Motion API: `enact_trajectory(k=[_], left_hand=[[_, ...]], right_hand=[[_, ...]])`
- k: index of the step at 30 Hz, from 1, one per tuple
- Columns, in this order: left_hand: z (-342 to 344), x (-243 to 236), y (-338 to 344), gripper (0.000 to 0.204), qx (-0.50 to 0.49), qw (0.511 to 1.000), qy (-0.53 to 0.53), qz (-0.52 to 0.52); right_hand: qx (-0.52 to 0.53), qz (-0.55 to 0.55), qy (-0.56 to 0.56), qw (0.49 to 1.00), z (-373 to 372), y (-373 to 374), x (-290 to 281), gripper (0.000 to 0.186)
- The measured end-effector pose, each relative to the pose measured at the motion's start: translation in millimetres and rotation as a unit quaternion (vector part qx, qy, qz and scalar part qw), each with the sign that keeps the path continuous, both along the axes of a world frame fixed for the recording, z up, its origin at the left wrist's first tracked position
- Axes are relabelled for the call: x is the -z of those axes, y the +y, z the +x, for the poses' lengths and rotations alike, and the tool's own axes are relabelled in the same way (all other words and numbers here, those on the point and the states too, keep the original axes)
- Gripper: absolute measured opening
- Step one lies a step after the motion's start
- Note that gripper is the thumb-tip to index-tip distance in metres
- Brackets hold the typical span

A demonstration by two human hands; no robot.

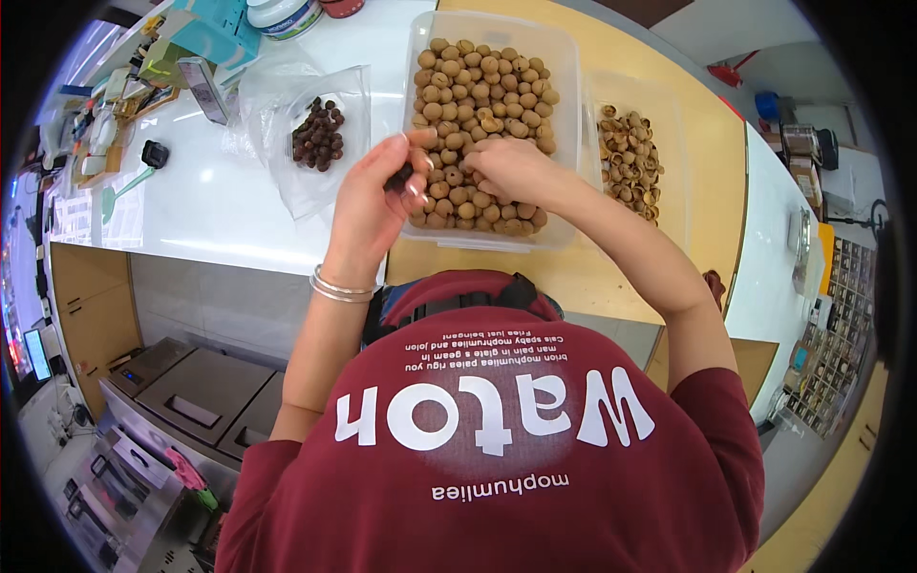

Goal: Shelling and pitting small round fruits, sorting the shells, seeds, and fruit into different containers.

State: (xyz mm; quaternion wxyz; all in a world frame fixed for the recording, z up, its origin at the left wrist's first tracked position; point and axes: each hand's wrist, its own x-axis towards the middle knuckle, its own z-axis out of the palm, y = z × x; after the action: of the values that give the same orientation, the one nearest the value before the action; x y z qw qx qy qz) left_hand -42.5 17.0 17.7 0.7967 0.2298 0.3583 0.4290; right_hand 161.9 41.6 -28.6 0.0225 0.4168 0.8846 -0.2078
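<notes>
holding a small dark brown lump (pixel 398 179), the left hand (pixel 374 191) is near but apart from the right hand (pixel 511 170), whose grip is hidden among round tan fruits (pixel 468 91) in a clear plastic box (pixel 566 57). most look whole and undone; broken tan shells (pixel 630 162) in a clear plastic tub (pixel 672 143), right, and dark brown balls (pixel 318 137) in a clear plastic bag (pixel 350 105), left, suggest some are done.

Wide fisheye head view, steeply downward.
</notes>
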Motion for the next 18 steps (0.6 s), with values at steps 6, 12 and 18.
enact_trajectory(k=[6, 12, 18], left_hand=[[18.3, -1.4, -26.0, 0.034, 0.035, 0.998, 0.031, -0.035], [24.9, -2.8, -21.1, 0.03, 0.097, 0.995, -0.022, -0.012], [28.0, -5.9, -22.6, 0.027, 0.084, 0.996, 0.005, -0.013]], right_hand=[[0.141, 0.023, 0.306, 0.941, -0.4, -27.8, -89.2, 0.03], [0.119, 0.067, 0.293, 0.946, 0.0, -45.2, -93.5, 0.032], [0.103, 0.083, 0.279, 0.951, 2.0, -46.0, -86.3, 0.032]])
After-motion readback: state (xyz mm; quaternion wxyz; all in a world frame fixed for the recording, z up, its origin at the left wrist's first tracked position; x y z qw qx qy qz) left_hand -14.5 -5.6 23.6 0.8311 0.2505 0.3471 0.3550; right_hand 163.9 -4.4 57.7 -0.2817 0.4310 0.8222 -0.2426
